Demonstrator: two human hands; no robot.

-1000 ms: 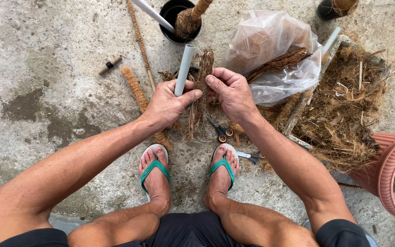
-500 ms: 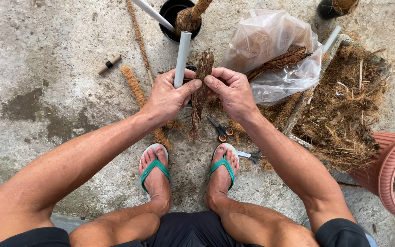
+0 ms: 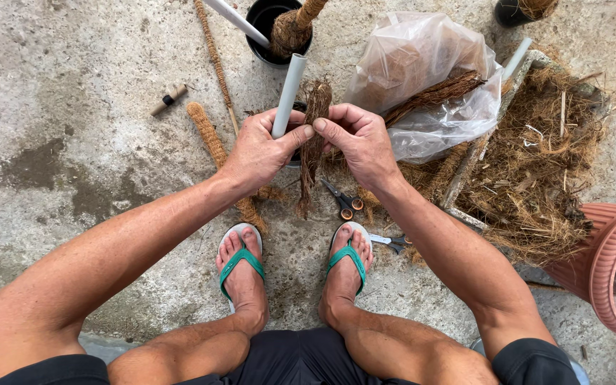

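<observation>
Fingers of both hands pinch the fibre [image 3: 313, 142] against the pipe [image 3: 288, 89], so I'd keep it snug while wrapping.

Left hand [image 3: 259, 151] grips a white plastic pipe [image 3: 288, 93], tilted nearly upright. Right hand [image 3: 360, 141] pinches a strip of brown coconut fibre [image 3: 312, 142] beside the pipe, thumbs nearly touching. Scissors [image 3: 344, 201] lie on the concrete floor [image 3: 73, 107] below. Clear plastic bag [image 3: 422, 64] holds more fibre.

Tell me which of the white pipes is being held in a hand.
The bare white pipe gripped by the left hand; the others lie untouched, one across the black pot, one beside the plastic bag.
</observation>
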